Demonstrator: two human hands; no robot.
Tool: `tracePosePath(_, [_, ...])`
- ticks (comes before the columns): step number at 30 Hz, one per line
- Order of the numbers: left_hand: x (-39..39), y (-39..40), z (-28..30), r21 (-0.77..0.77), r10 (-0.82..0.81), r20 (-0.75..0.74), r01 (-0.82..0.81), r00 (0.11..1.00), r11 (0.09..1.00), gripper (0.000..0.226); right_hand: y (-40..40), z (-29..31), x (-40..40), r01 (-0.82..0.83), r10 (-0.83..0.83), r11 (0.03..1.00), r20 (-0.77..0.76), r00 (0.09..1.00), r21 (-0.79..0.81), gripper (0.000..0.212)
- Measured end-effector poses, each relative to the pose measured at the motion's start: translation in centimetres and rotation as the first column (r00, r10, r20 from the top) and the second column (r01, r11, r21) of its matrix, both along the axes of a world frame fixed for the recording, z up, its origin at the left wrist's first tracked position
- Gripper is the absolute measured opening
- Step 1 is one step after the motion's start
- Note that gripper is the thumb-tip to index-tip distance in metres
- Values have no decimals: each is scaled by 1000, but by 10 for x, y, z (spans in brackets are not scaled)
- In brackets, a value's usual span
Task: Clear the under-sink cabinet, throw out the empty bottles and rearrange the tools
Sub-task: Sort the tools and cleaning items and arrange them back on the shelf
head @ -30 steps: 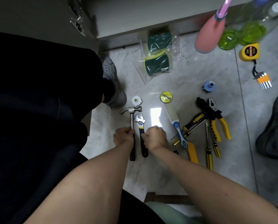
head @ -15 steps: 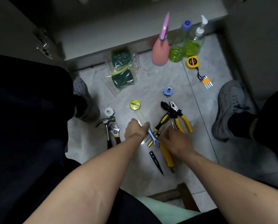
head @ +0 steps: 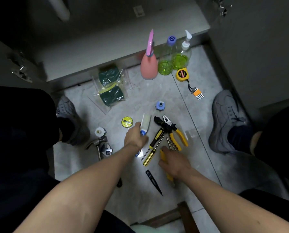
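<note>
Sorting tools on the floor: our left hand [head: 135, 138] grips the scraper [head: 145, 123], our right hand [head: 173, 161] curls round a yellow handle [head: 169, 177]. Best to lift each clear, since the screwdrivers [head: 154, 149] and pliers [head: 173, 132] overlap.

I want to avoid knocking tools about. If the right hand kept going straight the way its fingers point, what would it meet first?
Probably the thin metal screwdriver shafts just ahead of the right hand, then the yellow-handled pliers; height above the floor is unclear.

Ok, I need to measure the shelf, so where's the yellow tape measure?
In the head view the tape measure lies on the floor, upper right, beside the green-tinted pump bottle, with the hex key set just below.
</note>
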State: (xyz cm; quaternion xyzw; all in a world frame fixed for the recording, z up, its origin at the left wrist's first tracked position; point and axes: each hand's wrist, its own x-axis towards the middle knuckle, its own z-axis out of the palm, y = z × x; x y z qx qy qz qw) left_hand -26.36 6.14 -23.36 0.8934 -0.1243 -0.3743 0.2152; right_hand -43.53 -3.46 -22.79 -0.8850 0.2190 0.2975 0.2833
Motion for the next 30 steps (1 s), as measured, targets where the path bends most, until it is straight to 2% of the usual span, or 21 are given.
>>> tracePosePath(3, [14,-20,0,-162,-18,-28,13,999,987,31,-11,8,4,132,-136,989,55,989,67,21])
tracePosePath(6, [28,-22,4,-249,182,-76,-196,980,949,21,-15,18,17,286,-312,945,168,935,161,29])
tracePosePath(8, [35,-6,11,-245,283,-20,-279,959,928,22,-9,26,31,276,-313,947,287,905,163,32])
tracePosePath(11, [32,55,20,-133,359,94,-345,929,929,23,15,35,60,172,-224,973,441,869,155,31])
tracePosePath(15, [9,141,21,183,382,62,-387,922,904,27,59,28,84,-73,-44,979,552,833,189,26])
tracePosePath(16, [4,150,21,262,381,72,-386,922,885,32,69,21,83,-119,1,977,554,833,177,26])
tracePosePath(18, [-1,154,21,324,384,69,-385,921,864,40,83,7,71,-214,108,967,539,835,138,31])
tracePosePath(21, [-4,153,16,324,416,36,-405,909,855,28,92,-12,40,-345,294,938,450,843,34,48])
tracePosePath(23, [-7,152,11,327,427,14,-408,904,852,24,94,-18,26,-375,341,927,392,854,10,46])
tracePosePath(25, [-12,149,9,350,407,16,-386,913,853,25,98,-20,26,-370,338,929,362,869,20,38])
tracePosePath(27, [-17,147,5,363,398,47,-386,916,848,25,105,-20,38,-279,255,960,334,907,23,29])
tracePosePath(30, [-20,147,1,360,399,91,-404,912,841,25,117,-21,62,-130,122,991,174,977,33,34])
